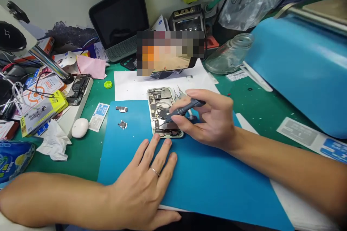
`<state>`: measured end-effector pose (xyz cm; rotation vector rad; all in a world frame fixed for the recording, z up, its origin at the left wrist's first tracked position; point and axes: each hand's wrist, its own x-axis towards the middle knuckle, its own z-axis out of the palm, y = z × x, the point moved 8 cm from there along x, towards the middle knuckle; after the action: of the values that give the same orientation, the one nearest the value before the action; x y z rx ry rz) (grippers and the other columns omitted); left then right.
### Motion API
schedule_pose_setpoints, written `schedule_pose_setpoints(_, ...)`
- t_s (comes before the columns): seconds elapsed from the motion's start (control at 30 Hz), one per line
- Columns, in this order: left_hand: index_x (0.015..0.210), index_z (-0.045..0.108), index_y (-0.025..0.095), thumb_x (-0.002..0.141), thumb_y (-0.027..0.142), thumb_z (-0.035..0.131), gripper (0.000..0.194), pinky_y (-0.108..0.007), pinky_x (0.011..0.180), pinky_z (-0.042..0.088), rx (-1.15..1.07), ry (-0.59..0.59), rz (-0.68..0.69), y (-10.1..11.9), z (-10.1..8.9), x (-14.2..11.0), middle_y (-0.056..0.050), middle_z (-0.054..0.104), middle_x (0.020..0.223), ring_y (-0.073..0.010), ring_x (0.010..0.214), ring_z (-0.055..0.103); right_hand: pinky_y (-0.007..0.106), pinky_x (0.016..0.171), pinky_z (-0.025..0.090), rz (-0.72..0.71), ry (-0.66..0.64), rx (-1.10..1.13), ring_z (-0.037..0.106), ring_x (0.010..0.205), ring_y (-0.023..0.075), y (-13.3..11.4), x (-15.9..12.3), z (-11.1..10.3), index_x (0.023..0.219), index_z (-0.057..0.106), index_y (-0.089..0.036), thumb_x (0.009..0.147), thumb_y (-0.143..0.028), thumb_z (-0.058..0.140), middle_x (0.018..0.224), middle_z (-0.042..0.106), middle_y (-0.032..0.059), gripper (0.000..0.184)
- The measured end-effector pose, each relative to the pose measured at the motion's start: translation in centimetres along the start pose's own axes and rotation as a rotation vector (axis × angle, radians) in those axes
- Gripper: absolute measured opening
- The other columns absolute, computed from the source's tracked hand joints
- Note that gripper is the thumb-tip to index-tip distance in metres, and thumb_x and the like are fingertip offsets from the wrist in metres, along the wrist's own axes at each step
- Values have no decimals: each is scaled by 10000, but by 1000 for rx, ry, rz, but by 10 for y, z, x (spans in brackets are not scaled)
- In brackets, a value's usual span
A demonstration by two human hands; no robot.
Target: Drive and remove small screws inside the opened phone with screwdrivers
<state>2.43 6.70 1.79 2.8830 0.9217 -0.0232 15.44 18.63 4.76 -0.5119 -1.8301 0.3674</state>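
Note:
An opened smartphone [157,106] lies face up on the blue mat [206,184], its inner boards and flex parts exposed. My right hand [211,122] pinches a dark precision screwdriver [184,109] between thumb and fingers, tilted so its tip points at the lower part of the phone. Flat on the mat rests my left hand [149,173], fingers spread and fingertips at the phone's bottom edge. Behind the right hand, partly hidden, are more thin-tipped drivers [177,92]. Two small removed phone parts, an upper one [121,109] and a lower one [123,125], lie left of the phone.
A white earbud case [80,128], a crumpled tissue [55,142] and boxes [45,110] crowd the left. At the back stand a dark-screened smart display [119,14] and a propped, partly blurred screen [173,56]. A glass jar [229,56] lies tilted at the right rear.

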Motion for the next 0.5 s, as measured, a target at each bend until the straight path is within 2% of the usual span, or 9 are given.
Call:
schedule_pose_setpoints(0.1, 1635, 295, 1, 970, 759, 562, 1044, -628, 1269, 149, -47, -50, -21, -3, 2, -1, -316, 165, 1718, -521, 1600, 58, 359, 693, 688, -68, -6, 1, 781, 882, 217, -4, 0, 0, 1550, 415, -344, 919, -130, 737, 1170, 756, 79, 740)
schedule_pose_setpoints(0.23, 1659, 239, 18, 989, 739, 550, 1032, -605, 1285, 104, -77, -91, -30, -3, 4, -3, -311, 133, 1725, -500, 1606, 8, 389, 746, 694, -163, -28, -83, 779, 855, 229, -11, 2, 1, 1625, 356, -284, 937, -114, 704, 1102, 779, 101, 790)
schedule_pose_setpoints(0.33, 1665, 231, 27, 1007, 746, 504, 1012, -605, 1288, 95, -70, -99, -36, -4, 5, -4, -314, 139, 1722, -493, 1606, 2, 395, 747, 689, -219, -21, -170, 767, 822, 218, -17, 5, 2, 1658, 276, -223, 967, -123, 661, 1068, 784, 114, 797)
schedule_pose_setpoints(0.5, 1679, 198, 37, 994, 773, 504, 1050, -597, 1289, 107, -30, -100, -27, -7, 9, -7, -311, 134, 1724, -489, 1608, -10, 362, 694, 667, -276, -6, -217, 744, 776, 208, -22, 7, 3, 1653, 284, -157, 981, -124, 635, 1041, 784, 137, 759)
